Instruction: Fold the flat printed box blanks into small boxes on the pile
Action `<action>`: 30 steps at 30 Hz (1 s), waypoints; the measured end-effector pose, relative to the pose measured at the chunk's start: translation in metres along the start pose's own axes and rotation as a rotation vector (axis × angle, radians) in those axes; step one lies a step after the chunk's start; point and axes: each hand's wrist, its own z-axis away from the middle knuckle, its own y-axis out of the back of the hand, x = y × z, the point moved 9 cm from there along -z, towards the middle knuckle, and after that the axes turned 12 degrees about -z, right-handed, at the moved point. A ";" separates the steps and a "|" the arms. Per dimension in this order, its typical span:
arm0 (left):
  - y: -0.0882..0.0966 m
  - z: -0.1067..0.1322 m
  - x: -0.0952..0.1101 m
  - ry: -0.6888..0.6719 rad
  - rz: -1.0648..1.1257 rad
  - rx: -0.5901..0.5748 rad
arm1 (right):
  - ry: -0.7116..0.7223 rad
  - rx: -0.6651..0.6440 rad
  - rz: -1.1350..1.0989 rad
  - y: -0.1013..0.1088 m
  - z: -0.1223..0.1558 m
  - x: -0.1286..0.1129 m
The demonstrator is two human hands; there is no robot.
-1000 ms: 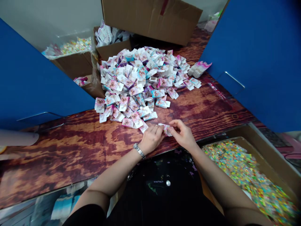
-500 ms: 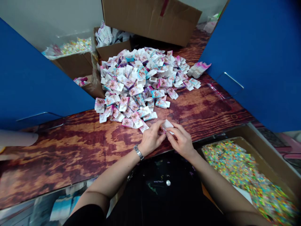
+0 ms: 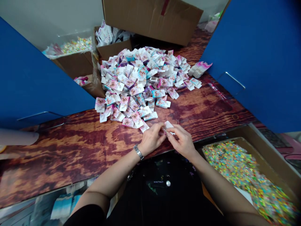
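Note:
Between my two hands, just above the table's near edge, is a small paper box (image 3: 169, 125) with a white flap showing. My left hand (image 3: 152, 138), with a metal watch band at the wrist, pinches its left side. The fingers of my right hand (image 3: 181, 139) are closed on the white flap side. Most of the box is hidden behind my fingers. Directly beyond my hands lies a large heap of small printed boxes (image 3: 134, 81), pink, blue and white, many with flaps standing up.
A flat stack of cartons (image 3: 199, 69) lies right of the heap. Cardboard boxes (image 3: 152, 22) stand behind. Blue panels (image 3: 258, 62) with metal brackets flank both sides. At lower right, an open carton (image 3: 270, 157) holds many small colourful wrapped pieces (image 3: 249, 175).
My left fingers have drawn slightly in around the box, and its white flap has shifted a little. Both hands stay in nearly the same place.

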 end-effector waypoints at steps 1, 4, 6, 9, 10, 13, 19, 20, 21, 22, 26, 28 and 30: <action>-0.001 0.000 0.000 -0.005 -0.003 -0.011 | -0.014 -0.007 -0.012 0.000 0.000 0.001; -0.002 -0.001 0.001 -0.024 -0.023 -0.025 | -0.126 0.065 -0.126 0.006 0.003 0.012; -0.002 -0.001 0.002 -0.037 -0.046 -0.026 | -0.231 0.162 -0.246 0.011 0.005 0.023; -0.001 -0.001 0.006 -0.060 -0.075 -0.029 | -0.341 0.201 -0.386 0.010 0.006 0.036; -0.001 -0.001 0.007 -0.066 -0.082 -0.025 | -0.361 0.191 -0.417 0.008 0.005 0.038; 0.002 0.000 0.009 -0.073 -0.102 -0.007 | -0.402 0.154 -0.490 0.002 0.002 0.041; 0.002 0.000 0.008 -0.028 -0.155 -0.007 | -0.313 0.100 -0.276 0.006 -0.005 0.022; 0.002 0.000 0.008 -0.031 -0.170 -0.008 | -0.272 0.093 -0.199 0.008 -0.006 0.016; 0.002 0.000 0.009 -0.036 -0.184 -0.008 | -0.232 0.087 -0.132 0.009 -0.007 0.009; 0.002 0.000 0.010 -0.043 -0.195 -0.009 | -0.195 0.083 -0.081 0.009 -0.008 0.004; 0.004 0.000 0.014 -0.080 -0.221 0.017 | -0.112 0.095 -0.008 0.011 -0.010 -0.006; 0.005 0.001 0.015 -0.092 -0.235 0.027 | -0.111 0.097 -0.013 0.011 -0.010 -0.005; 0.005 0.001 0.016 -0.099 -0.253 0.030 | -0.107 0.089 -0.012 0.011 -0.011 -0.005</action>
